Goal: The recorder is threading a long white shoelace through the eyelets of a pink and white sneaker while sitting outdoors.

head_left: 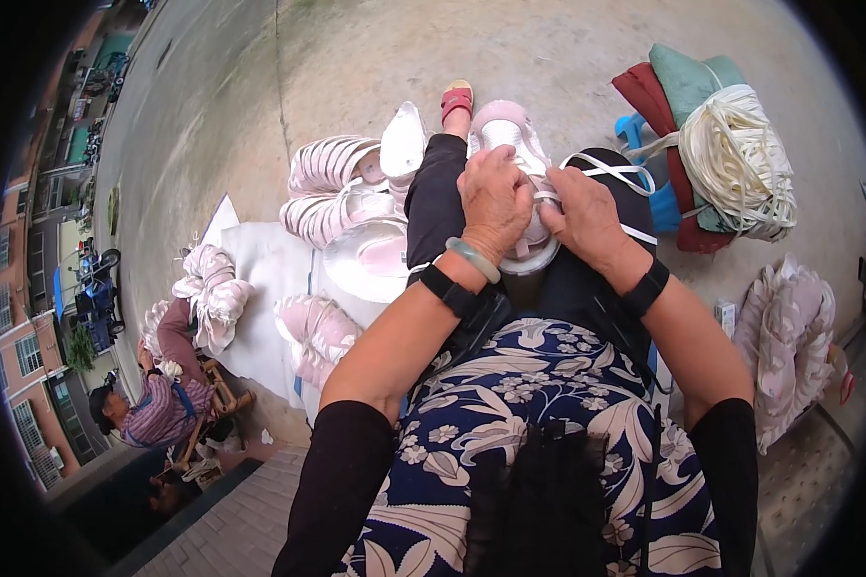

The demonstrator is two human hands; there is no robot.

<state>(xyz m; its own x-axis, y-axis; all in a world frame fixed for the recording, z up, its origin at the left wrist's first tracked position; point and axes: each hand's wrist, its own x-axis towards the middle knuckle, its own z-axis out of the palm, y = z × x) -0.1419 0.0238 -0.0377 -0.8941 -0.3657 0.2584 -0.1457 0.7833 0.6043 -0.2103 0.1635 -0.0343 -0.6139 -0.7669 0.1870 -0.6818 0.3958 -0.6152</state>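
Observation:
Between my knees rests a pink and white sneaker [503, 123], partly hidden under both hands. My left hand [494, 204] is closed over its left side, with the fingers curled across the lacing area; the fingertips are partly hidden. From the right, my right hand [595, 219] pinches a flat white shoelace [546, 195] at the middle of the shoe. A loose white lace loop [622, 171] trails past that hand over my dark right trouser leg.
At left, stacked pink and white shoe uppers [325, 207] lie near a white sheet [271, 279]. A big bundle of white laces [738, 159] sits on red and green cloth at right. More tied uppers [789, 337] stand below it. Another person [168, 409] sits at far left.

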